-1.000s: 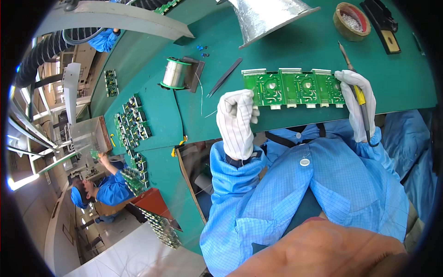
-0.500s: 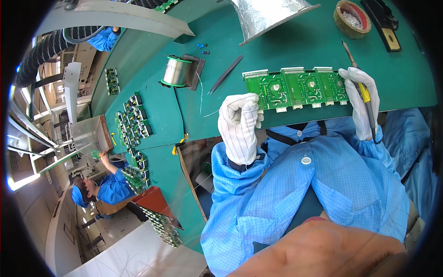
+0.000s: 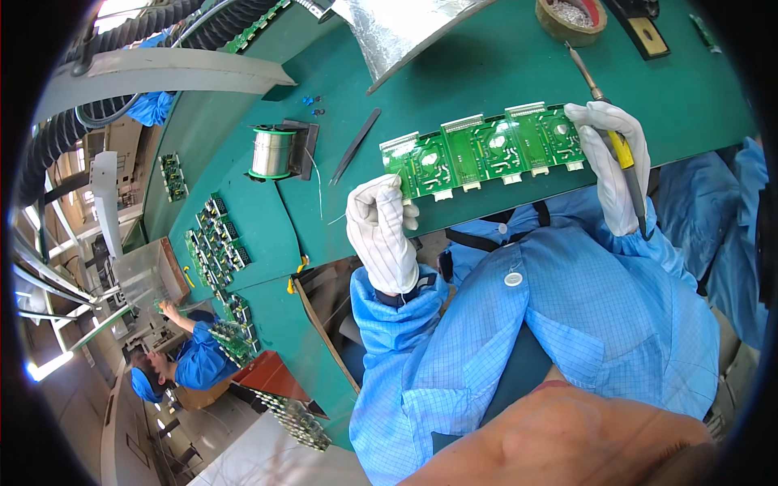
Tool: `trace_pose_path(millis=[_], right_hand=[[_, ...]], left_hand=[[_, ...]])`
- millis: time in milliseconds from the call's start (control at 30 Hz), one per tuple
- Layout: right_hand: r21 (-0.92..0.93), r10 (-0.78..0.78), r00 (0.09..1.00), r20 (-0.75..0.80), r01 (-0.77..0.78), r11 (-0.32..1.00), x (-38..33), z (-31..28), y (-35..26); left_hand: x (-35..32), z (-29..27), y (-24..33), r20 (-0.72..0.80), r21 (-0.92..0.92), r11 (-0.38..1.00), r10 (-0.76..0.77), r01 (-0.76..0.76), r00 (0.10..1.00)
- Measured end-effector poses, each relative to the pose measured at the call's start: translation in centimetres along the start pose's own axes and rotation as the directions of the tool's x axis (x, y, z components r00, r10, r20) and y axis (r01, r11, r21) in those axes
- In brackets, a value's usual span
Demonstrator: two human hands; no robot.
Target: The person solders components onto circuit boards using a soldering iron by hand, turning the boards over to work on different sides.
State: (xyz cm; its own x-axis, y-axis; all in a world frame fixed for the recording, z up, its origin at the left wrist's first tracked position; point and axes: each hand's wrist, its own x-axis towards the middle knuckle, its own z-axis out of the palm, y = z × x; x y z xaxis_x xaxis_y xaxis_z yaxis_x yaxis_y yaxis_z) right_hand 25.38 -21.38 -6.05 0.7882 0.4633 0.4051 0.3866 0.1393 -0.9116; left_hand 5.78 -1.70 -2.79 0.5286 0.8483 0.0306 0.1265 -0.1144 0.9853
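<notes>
The long green printed circuit panel [image 3: 486, 154] lay crosswise at the green table [image 3: 502, 73] edge, the white-gloved left hand [image 3: 381, 231] pinching its left end, the right hand [image 3: 616, 162] clasping a yellow-handled soldering iron [image 3: 604, 109] over its right end.

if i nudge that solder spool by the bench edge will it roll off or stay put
The solder spool probably stays put: it seems to sit on a dark holder. It is likely heavy for its size, being wound full of wire. Its loose wire end looks floppy.
</notes>
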Motion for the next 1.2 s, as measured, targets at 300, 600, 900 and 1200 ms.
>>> trace_pose_path(millis=[300, 600, 900, 1200], right_hand=[[0.097, -0.05, 0.999, 0.013, 0.048, 0.994, -0.2, 0.7, 0.4], [0.284, -0.093, 0.995, 0.04, 0.078, 0.956, -0.3, 0.5, 1.0], [0.151, -0.058, 0.998, 0.037, 0.052, 0.987, -0.5, 0.4, 1.4], [0.194, 0.047, 0.999, -0.022, -0.042, 0.98, -0.6, 0.8, 1.7]], left_hand=[[0.0, -0.8, -1.4, -0.001, 0.073, 0.997, -0.025, 0.025, 1.0], [-0.2, -0.8, -1.6, 0.008, 0.127, 0.992, -0.009, 0.008, 1.0], [-0.4, -0.8, -1.6, -0.007, 0.145, 0.989, 0.033, -0.032, 0.999], [-0.8, -0.7, -1.7, 0.012, 0.161, 0.949, 0.274, -0.272, 0.962]])
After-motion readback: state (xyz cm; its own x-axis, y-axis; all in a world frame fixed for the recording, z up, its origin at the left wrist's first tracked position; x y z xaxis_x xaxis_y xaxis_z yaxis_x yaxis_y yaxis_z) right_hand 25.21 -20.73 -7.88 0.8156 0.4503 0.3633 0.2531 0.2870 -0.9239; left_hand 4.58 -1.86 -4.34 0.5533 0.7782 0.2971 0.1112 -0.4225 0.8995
